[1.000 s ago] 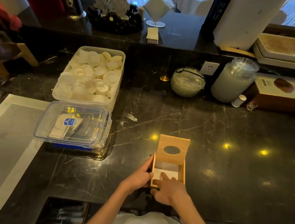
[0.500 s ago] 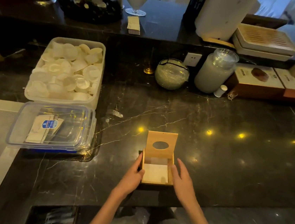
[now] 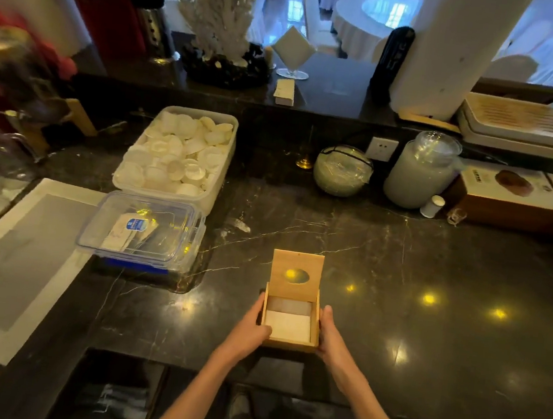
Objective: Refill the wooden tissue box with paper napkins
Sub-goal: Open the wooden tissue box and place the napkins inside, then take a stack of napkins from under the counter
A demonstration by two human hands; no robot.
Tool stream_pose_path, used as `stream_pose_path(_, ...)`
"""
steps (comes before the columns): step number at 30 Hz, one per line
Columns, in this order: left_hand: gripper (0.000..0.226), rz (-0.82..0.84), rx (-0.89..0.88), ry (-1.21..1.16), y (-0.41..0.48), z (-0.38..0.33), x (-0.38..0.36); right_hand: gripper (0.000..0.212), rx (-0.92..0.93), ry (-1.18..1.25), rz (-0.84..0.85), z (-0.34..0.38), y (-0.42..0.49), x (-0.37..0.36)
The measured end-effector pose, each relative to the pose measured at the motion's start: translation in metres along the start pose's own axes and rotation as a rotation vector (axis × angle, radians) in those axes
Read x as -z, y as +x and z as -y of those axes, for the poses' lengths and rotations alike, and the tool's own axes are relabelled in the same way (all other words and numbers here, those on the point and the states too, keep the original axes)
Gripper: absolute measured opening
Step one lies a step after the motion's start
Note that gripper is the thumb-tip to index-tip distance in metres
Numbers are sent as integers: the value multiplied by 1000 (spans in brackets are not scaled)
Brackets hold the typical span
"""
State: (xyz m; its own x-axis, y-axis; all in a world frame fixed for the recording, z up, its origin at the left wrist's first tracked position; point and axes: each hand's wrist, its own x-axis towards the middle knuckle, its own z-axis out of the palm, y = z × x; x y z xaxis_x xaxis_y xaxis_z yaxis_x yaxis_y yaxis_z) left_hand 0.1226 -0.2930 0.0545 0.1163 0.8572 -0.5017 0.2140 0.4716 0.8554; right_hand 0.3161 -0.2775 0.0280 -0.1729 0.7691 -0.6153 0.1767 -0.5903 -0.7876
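A small wooden tissue box (image 3: 289,343) stands near the front edge of the dark marble counter (image 3: 398,275). Its hinged lid (image 3: 296,275), with an oval slot, stands upright at the back. White paper napkins (image 3: 287,324) lie flat inside the box. My left hand (image 3: 251,327) grips the box's left wall with the thumb hooked over the rim. On the opposite side my right hand (image 3: 331,336) presses flat against the right wall.
A clear lidded plastic container (image 3: 143,228) and a white tub of round white pieces (image 3: 178,153) stand to the left. A round glass bowl (image 3: 341,170), a large jar (image 3: 420,170) and flat cartons (image 3: 510,198) line the back right. A grey mat (image 3: 11,258) lies far left.
My right hand left the napkins inside the box and came to its right wall; both hands now hold the box by its sides. The camera view has shifted.
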Motion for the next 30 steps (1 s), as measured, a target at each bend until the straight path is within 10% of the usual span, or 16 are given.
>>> stream_pose_path(16, 27, -634, 170, 410, -170, 155, -43, 18, 263, -795, 125, -101, -90, -24)
stream_pose_path(22, 33, -656, 243, 510, -213, 212, -3, 33, 331, -1142, 241, -128, -107, -85)
stream_pose_path(30, 33, -580, 270, 280, -176, 310, 84, 30, 62, -945, 297, -195, -70, -189)
